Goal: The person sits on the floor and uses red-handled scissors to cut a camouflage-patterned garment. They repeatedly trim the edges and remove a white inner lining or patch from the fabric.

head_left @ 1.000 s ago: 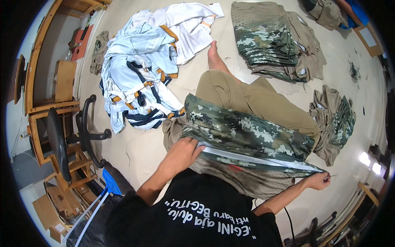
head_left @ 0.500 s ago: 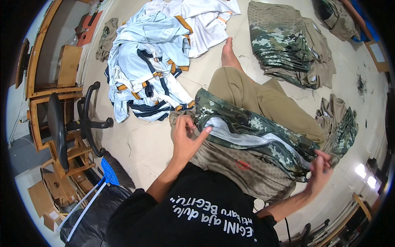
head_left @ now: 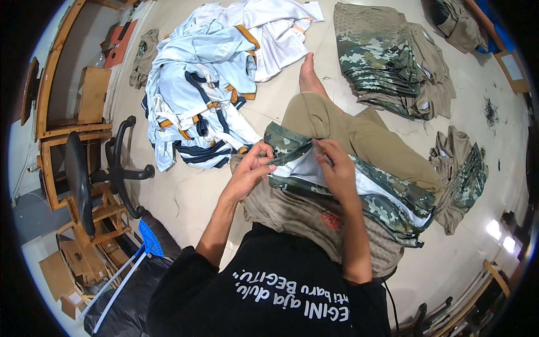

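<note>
Across my lap lies a khaki patterned shirt (head_left: 292, 206) with a small red print and a green camouflage part (head_left: 387, 210). That part's edge is opened, and the pale inner side (head_left: 306, 167) shows along it. My left hand (head_left: 247, 175) is closed on the cloth at the left end of the camouflage part, thumb below and fingers curled above. My right hand (head_left: 337, 171) pinches the upper edge near the middle, a little to the right of the left hand. The fingertips of both hands partly cover the cloth they grip.
Light blue and white shirts (head_left: 205, 48) lie heaped at the front left. A stack of camouflage shirts (head_left: 373, 50) is at the front right, with a crumpled one (head_left: 457, 174) nearer on the right. An office chair (head_left: 84, 180) and a blue-headed broom (head_left: 150, 236) stand left.
My right hand has moved left from the garment's right end to its upper edge, lifting it so more pale inner side shows. My left hand has closed on the left end.
</note>
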Demonstrator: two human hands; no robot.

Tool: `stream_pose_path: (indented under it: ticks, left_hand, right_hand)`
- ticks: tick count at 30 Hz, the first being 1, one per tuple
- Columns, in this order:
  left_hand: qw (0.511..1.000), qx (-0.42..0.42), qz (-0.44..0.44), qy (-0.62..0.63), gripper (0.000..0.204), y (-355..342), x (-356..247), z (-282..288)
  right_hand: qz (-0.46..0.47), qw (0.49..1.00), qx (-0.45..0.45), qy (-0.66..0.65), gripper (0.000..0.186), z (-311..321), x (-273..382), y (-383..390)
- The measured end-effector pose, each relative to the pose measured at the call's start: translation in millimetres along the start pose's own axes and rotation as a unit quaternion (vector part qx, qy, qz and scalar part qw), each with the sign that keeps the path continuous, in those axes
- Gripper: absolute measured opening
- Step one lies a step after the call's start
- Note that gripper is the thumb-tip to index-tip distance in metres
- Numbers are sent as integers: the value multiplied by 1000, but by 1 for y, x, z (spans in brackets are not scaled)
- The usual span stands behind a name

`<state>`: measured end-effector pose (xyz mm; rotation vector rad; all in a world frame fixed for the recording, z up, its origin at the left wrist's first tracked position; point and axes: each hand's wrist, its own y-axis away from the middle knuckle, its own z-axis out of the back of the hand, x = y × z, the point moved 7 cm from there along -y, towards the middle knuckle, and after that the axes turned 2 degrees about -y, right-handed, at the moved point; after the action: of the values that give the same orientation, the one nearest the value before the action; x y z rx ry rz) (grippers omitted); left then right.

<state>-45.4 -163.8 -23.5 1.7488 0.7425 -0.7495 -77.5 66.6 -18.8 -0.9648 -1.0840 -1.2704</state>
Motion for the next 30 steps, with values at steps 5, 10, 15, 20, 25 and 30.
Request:
stream_pose_path:
  ticks: [5,10,15,20,25,30]
  left_hand:
    - [997,17,-20,-77,23,0,-12,-10]
    - [991,2,-41,-130,16,-2,-16,-7]
    - [992,-36,-56,-105,14,-5,-22,-15]
    - [977,-23,-101,-187,18,-11,-28,-19]
    - [970,-38,-85,-224,14,-13,-44,-30]
    - [962,3,-82,-259,12,-29,-30,-21]
  right_hand:
    - [-105,990,-3,-96,23,-33,7,9]
    - [-129,981,8,-148,21,-61,-3,10]
    - [-315,835,17,-451,19,-69,-28,10]
    - [-282,849,27,-445,19,-63,-16,0]
    - [-218,902,30,-371,18,-56,6,-22]
    - [-182,930,43,-317,24,-56,11,-30]
